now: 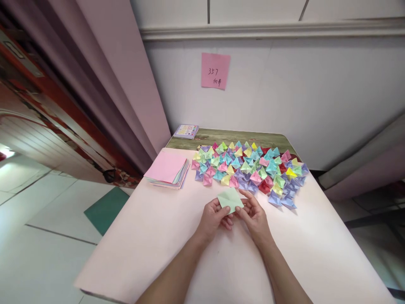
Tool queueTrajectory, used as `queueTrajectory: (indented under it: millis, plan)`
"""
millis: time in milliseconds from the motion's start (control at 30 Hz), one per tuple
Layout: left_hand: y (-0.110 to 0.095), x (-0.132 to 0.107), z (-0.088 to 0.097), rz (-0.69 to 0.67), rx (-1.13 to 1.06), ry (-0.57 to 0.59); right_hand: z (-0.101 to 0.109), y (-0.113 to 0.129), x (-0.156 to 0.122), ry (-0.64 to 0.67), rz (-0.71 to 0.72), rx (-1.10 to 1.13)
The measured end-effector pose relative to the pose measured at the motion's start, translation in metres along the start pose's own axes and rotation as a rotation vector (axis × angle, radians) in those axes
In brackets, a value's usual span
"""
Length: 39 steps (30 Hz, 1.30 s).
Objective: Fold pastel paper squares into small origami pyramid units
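Observation:
Between my two hands is a small light green square of folded paper (230, 199), held up just above the table. My left hand (214, 217) pinches its lower left edge, thumb on top and fingers underneath. On the other side, my right hand (254, 214) grips the lower right edge with the thumb on its face and the fingers behind. Past the hands lie many small folded paper shapes (243, 164) with pointed tips, in blue, green, yellow, pink, red and purple, set close together.
A stack of square coloured paper (166, 168), pink on top, lies at the left of the white-covered table (152, 236). Printed packs (186, 131) sit at the back left corner. A pink note (215, 71) is stuck on the wall. A green sheet (107, 210) shows left of the table.

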<state>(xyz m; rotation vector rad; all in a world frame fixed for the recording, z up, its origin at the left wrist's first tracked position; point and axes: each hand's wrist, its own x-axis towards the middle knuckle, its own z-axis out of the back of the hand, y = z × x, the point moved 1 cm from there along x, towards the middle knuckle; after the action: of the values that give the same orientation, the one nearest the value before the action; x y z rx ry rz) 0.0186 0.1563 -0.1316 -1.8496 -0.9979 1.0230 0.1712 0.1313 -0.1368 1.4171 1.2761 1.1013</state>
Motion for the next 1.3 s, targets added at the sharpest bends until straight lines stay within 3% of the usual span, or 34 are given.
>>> queueTrajectory:
  millis: [167, 333, 500, 833, 1000, 1300]
  plan:
    - [0.001, 0.002, 0.001, -0.024, 0.009, -0.03, 0.006, -0.006, 0.0, -0.048, 0.029, -0.141]
    - [0.0, 0.001, 0.001, -0.029, -0.041, -0.122, 0.003, 0.004, -0.002, 0.09, 0.03, -0.039]
    - [-0.001, 0.0, 0.0, -0.014, -0.044, -0.132, -0.002, 0.008, -0.002, 0.17, 0.023, 0.02]
    - [0.003, 0.0, 0.004, -0.079, 0.123, -0.089, 0.001, 0.003, -0.003, 0.081, 0.016, -0.02]
    - [0.001, 0.001, 0.005, -0.021, 0.097, -0.098, 0.001, 0.006, -0.004, 0.095, 0.034, -0.045]
    - [0.004, 0.002, 0.005, 0.028, 0.171, -0.01, 0.008, 0.0, -0.003, 0.006, 0.03, -0.21]
